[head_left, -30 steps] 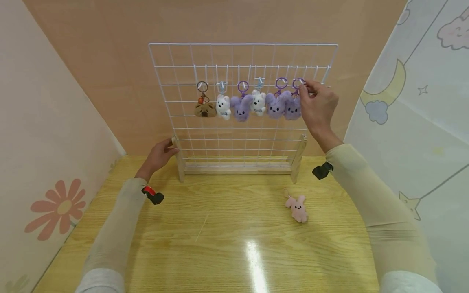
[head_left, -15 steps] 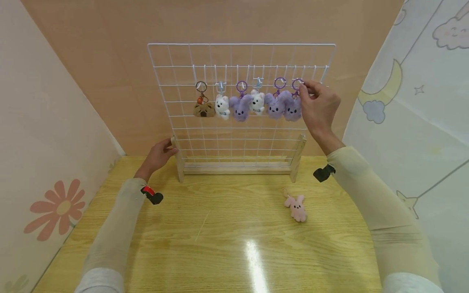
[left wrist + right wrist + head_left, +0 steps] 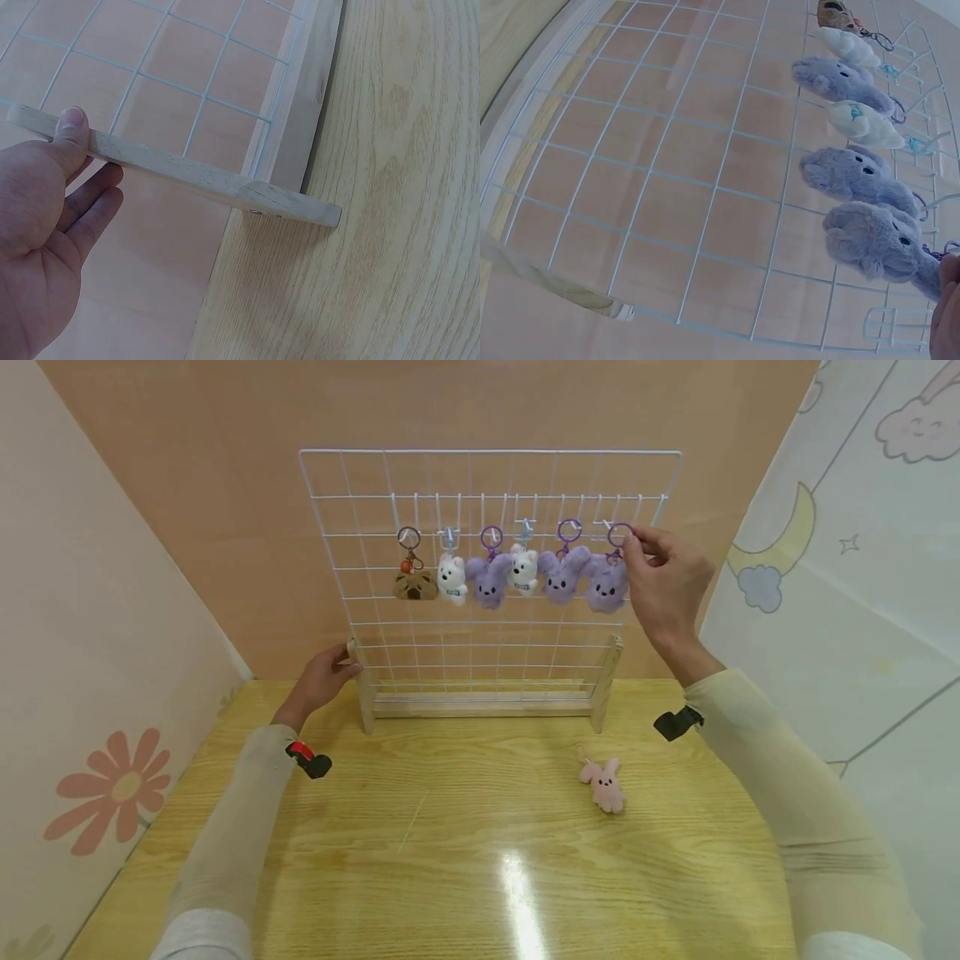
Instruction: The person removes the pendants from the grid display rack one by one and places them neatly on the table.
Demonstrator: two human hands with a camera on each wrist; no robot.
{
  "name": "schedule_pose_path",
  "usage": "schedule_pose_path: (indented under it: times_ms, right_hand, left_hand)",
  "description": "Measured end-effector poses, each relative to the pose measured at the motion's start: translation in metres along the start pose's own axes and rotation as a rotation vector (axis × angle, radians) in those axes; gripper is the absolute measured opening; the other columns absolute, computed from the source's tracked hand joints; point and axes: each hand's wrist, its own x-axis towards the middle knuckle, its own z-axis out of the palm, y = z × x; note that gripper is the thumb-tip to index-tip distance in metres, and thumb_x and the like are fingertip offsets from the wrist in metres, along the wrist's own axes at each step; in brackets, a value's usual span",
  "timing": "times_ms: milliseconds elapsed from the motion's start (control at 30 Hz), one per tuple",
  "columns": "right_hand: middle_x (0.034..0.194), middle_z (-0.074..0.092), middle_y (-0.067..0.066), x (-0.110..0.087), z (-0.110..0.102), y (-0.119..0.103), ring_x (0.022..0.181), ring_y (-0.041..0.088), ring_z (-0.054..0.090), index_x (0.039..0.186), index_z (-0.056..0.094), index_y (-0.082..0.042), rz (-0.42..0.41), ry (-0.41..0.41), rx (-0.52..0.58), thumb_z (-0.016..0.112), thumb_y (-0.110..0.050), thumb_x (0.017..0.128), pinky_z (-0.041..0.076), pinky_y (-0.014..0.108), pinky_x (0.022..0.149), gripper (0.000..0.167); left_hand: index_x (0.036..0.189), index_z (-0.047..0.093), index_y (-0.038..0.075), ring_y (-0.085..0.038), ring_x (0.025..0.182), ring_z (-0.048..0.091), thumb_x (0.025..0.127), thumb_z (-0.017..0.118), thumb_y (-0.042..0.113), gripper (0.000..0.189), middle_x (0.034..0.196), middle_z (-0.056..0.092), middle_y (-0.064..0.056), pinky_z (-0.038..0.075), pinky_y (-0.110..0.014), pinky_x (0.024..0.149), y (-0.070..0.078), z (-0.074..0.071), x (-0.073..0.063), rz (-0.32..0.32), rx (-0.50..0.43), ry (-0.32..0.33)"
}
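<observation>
My right hand [image 3: 667, 583] pinches the purple ring of a plush purple bunny keychain [image 3: 606, 587], the rightmost in a row on the white wire grid rack [image 3: 491, 450]. That ring sits just right of a white hook [image 3: 602, 525]. In the right wrist view, the bunny [image 3: 874, 238] hangs by the fingertips [image 3: 949, 274] at the right edge. On the rack's other side, my left hand [image 3: 322, 677] grips the top of the wooden side leg [image 3: 364, 693]. The left wrist view shows the thumb [image 3: 72, 129] on one face of this leg and fingers behind it.
Left of the held keychain hang two more purple bunnies [image 3: 561, 581], two white bears [image 3: 452, 578] and a brown plush keychain [image 3: 415, 585]. A pink bunny keychain [image 3: 606, 787] lies on the wooden table [image 3: 465, 827] in front. Printed side panels [image 3: 825, 610] flank the table.
My right hand has moved right with the purple bunny keychain, drawing its ring away from the hook and apart from the neighbouring bunny. The left hand stays on the wooden leg.
</observation>
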Motion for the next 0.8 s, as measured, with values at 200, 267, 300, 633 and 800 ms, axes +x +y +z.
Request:
schedule_pose_path:
  times_ms: [200, 267, 300, 633, 800]
  right_hand:
    - [0.098, 0.079, 0.009, -0.007, -0.01, -0.001, 0.064, 0.001, 0.06, 0.107, 0.082, -0.008, -0.024, 0.004, -0.004, 0.071, -0.027, 0.096, 0.047, 0.013, 0.061, 0.025]
    - [0.098, 0.079, 0.009, -0.01, -0.013, -0.001, 0.063, 0.001, 0.059, 0.107, 0.082, -0.007, -0.027, -0.001, -0.002, 0.072, -0.026, 0.096, 0.046, 0.013, 0.06, 0.024]
    - [0.099, 0.079, 0.009, -0.012, -0.015, -0.001, 0.064, 0.001, 0.059, 0.107, 0.082, -0.007, -0.029, -0.005, -0.002, 0.072, -0.026, 0.096, 0.047, 0.013, 0.06, 0.024]
    - [0.092, 0.078, 0.01, -0.037, -0.03, 0.002, 0.059, 0.0, 0.059, 0.107, 0.082, -0.008, -0.045, -0.076, -0.023, 0.072, -0.027, 0.096, 0.046, 0.01, 0.055, 0.024]
    - [0.09, 0.078, 0.013, -0.049, -0.037, 0.007, 0.058, -0.006, 0.059, 0.105, 0.081, -0.003, -0.079, -0.109, -0.04, 0.072, -0.022, 0.096, 0.046, 0.008, 0.054, 0.024]
  left_hand:
    - [0.156, 0.035, -0.002, -0.049, 0.133, 0.052, 0.107, 0.055, 0.025, 0.059, 0.154, 0.043, -0.028, 0.045, -0.061, 0.108, 0.002, 0.0, -0.001, -0.007, 0.007, 0.0]
    - [0.157, 0.035, -0.003, -0.049, 0.133, 0.051, 0.108, 0.055, 0.024, 0.06, 0.155, 0.043, -0.028, 0.045, -0.061, 0.108, 0.002, -0.001, -0.002, -0.01, 0.005, -0.003]
    - [0.157, 0.034, -0.003, -0.05, 0.133, 0.051, 0.108, 0.055, 0.024, 0.06, 0.155, 0.042, -0.028, 0.045, -0.061, 0.108, 0.003, -0.001, -0.002, -0.011, 0.004, -0.006]
    - [0.156, 0.036, -0.003, -0.05, 0.133, 0.051, 0.108, 0.054, 0.023, 0.057, 0.155, 0.042, -0.028, 0.045, -0.061, 0.108, 0.003, 0.0, -0.003, -0.015, 0.009, -0.007]
    - [0.156, 0.034, -0.004, -0.051, 0.135, 0.048, 0.109, 0.053, 0.022, 0.057, 0.157, 0.039, -0.028, 0.044, -0.062, 0.109, 0.005, 0.001, -0.002, -0.018, -0.003, -0.015]
